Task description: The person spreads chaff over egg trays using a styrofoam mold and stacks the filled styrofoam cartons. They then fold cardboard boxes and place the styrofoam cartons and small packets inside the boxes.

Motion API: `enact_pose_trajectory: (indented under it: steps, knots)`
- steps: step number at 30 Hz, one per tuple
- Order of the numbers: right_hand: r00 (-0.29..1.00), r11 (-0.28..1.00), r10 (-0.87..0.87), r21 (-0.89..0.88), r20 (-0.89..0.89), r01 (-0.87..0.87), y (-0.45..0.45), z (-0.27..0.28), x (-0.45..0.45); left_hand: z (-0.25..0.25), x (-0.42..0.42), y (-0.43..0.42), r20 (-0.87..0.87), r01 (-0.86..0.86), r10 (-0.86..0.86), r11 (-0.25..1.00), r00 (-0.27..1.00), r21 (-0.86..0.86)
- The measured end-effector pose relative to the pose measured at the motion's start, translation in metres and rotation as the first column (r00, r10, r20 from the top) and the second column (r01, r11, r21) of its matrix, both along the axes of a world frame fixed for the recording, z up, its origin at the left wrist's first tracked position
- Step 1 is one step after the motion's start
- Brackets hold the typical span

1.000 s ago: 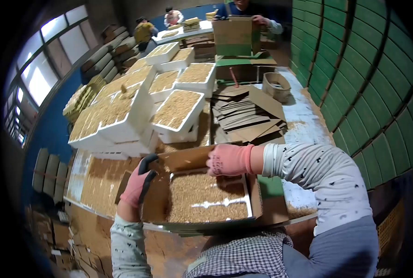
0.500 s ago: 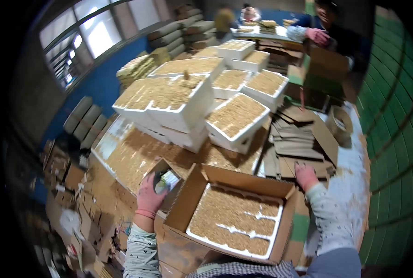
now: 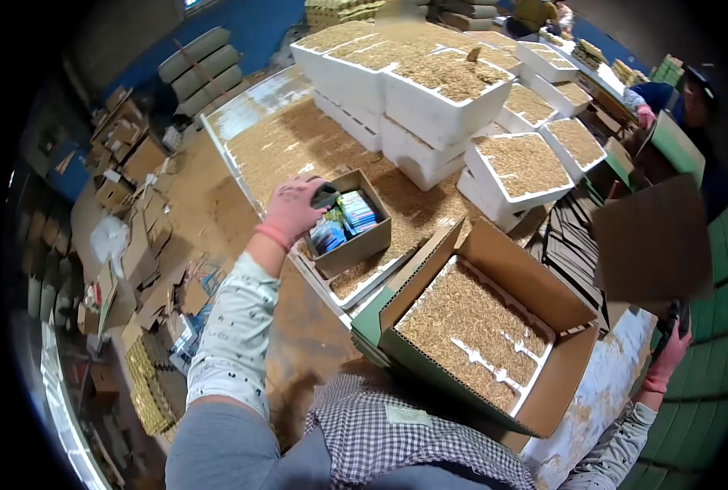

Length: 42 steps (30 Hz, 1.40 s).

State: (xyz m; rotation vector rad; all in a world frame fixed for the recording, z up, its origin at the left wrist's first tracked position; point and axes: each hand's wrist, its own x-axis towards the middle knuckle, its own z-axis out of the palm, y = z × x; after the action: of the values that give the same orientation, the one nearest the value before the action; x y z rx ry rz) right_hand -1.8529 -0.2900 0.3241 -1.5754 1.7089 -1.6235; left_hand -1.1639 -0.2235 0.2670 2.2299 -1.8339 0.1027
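Observation:
My left hand (image 3: 298, 208), in a pink glove with dark fingertips, is at the left rim of a small cardboard box (image 3: 356, 245) with blue and green packets (image 3: 351, 214) inside. Its fingers curve over the rim; whether they hold a packet is hidden. At the right, my right hand (image 3: 672, 343) grips the lower corner of a flat brown cardboard sheet (image 3: 654, 237), held up. Between my hands an open carton (image 3: 572, 380) holds a white foam tray (image 3: 543, 359) filled with tan grains.
White foam boxes (image 3: 429, 98) full of grains are stacked on the grain-strewn table (image 3: 282, 151). Cut cardboard (image 3: 572, 253) lies beyond the carton. A co-worker (image 3: 694, 102) bends over a box at the upper right. Green cartons (image 3: 727, 327) line the right side.
The view has turned left. My right hand has left the large carton, reached the cardboard pile and lifted a sheet. My left hand has moved from the large carton to the small box.

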Motion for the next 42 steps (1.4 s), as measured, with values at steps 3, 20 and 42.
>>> enact_pose_trajectory:
  steps: [3,20,42]
  knots:
    - [0.970,0.987,-0.158,0.062,0.187,0.149,0.041,0.004,-0.016,-0.063,0.012,-0.033,0.610,0.458,-0.412,0.885,0.677,0.090]
    - [0.835,0.968,-0.151,-0.091,0.529,0.233,0.143,0.044,0.014,-0.065,0.050,-0.051,0.108,0.239,-0.251,0.965,0.962,0.112]
    - [0.881,0.785,0.473,0.455,-0.005,-0.420,0.150,0.073,0.205,0.143,-0.189,0.038,0.257,0.917,-0.882,0.366,0.396,-0.156]
